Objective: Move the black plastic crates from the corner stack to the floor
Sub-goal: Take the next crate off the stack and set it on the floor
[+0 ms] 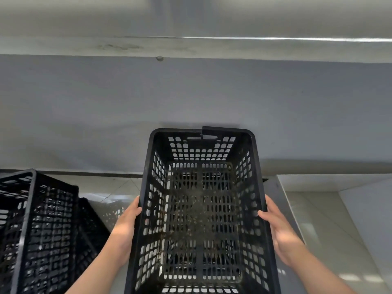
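A black perforated plastic crate fills the lower centre, open side up, with a crack in its far rim. My left hand grips its left rim, thumb hooked over the edge. On the opposite rim, my right hand holds on in the same way. The crate looks lifted off the floor, with pale tiles showing through its holes. A stack of black crates stands at the lower left.
A grey wall rises straight ahead, with a dark strip along its base. The pale tiled floor runs to the right, where a white panel leans or stands at the edge.
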### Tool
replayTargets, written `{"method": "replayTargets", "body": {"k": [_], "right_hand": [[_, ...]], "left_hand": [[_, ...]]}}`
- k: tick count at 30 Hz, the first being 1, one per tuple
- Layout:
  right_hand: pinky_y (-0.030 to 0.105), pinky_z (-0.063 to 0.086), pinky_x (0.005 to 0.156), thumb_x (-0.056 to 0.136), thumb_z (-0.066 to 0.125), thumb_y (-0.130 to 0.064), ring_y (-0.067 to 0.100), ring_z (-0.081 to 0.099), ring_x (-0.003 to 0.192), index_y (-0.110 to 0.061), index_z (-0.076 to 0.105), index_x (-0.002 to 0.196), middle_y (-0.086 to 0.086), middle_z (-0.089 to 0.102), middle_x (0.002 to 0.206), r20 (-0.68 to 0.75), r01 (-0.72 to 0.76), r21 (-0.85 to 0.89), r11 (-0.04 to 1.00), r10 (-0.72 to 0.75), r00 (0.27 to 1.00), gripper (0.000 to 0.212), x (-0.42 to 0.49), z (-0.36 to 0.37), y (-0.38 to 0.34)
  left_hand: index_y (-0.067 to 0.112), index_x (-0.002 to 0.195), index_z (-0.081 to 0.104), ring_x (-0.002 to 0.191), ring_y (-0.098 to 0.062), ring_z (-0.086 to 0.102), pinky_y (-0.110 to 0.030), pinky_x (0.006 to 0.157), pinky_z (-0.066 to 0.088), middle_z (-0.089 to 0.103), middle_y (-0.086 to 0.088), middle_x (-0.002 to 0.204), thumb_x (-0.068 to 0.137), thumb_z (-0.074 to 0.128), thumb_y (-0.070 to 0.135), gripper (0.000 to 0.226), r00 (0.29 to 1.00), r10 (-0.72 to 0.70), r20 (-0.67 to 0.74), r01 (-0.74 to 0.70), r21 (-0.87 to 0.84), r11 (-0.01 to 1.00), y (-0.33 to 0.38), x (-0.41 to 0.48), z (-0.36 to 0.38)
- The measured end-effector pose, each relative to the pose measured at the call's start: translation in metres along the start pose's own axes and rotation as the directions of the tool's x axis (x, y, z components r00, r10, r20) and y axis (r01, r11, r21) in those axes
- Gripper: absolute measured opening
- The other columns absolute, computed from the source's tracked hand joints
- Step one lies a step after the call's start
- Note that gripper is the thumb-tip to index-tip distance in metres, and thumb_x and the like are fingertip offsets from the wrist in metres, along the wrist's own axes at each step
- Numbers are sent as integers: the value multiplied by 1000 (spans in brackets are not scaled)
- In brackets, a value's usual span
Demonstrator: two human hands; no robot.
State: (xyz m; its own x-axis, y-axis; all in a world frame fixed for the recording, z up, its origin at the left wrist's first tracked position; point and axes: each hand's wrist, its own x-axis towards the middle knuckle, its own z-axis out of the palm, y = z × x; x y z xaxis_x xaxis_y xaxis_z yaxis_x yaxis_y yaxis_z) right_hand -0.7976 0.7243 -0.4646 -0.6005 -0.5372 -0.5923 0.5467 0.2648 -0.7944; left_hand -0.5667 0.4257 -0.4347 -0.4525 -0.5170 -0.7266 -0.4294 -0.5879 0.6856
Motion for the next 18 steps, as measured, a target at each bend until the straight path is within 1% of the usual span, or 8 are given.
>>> {"method": "replayTargets", "body": {"k": [1,3,4,6,8,10,13,18], "right_hand": [[55,45,114,101,57,-21,21,61,136,-30,51,152,-6,64,147,-3,-7,9,1000,7,1000,52,4,0,3],[58,39,120,90,71,-38,20,52,145,-38,46,155,-11,55,156,5,-18,36,999,18,1000,70,14,-4,13],[58,35,122,84,74,-46,19,47,148,-41,44,156,-14,50,160,9,-23,39,999,23,1000,79,19,-7,19],[59,32,123,78,76,-53,17,41,152,-46,41,156,-18,45,163,8,-25,23,999,25,1000,86,32,-16,34],[59,31,124,77,77,-56,16,39,153,-48,41,156,-19,44,163,22,-36,11,999,36,999,88,41,-19,42],[58,30,124,80,73,-55,15,38,153,-49,40,156,-20,44,163,26,-49,21,999,48,998,83,47,-18,47],[56,25,127,79,69,-55,10,33,154,-50,37,158,-25,39,164,-1,-65,39,997,65,998,85,50,-17,53],[56,23,128,80,68,-58,7,30,155,-51,35,158,-27,37,165,-31,-54,10,999,54,998,84,61,-22,69]], "left_hand": [[34,124,65,102,-35,72,-58,96,52,75,-11,113,106,32,34,37,1000,-6,-5,6,2,1000,-4,7,0],[33,124,64,102,-34,72,-58,96,52,75,-10,113,106,32,33,37,1000,-24,-14,24,-1,1000,-11,18,1],[32,124,64,102,-33,72,-58,96,52,75,-10,113,106,32,32,37,999,-27,-18,27,3,1000,-14,22,2],[32,126,63,103,-31,73,-57,96,52,75,-8,115,107,30,31,38,1000,-25,-7,25,12,1000,-21,31,2],[36,130,60,107,-29,71,-56,98,51,73,-4,121,106,30,32,39,999,-34,-6,34,4,999,-29,40,0],[40,135,57,112,-27,69,-56,100,49,69,-2,128,106,32,36,39,999,-49,-8,49,-7,999,-38,51,-3],[40,135,56,110,-24,70,-54,98,51,71,1,125,106,31,36,39,998,-55,0,55,0,998,-47,58,-4],[40,131,58,106,-23,72,-51,93,54,74,1,119,106,30,36,37,999,-53,6,53,75,996,-53,68,1]]}}
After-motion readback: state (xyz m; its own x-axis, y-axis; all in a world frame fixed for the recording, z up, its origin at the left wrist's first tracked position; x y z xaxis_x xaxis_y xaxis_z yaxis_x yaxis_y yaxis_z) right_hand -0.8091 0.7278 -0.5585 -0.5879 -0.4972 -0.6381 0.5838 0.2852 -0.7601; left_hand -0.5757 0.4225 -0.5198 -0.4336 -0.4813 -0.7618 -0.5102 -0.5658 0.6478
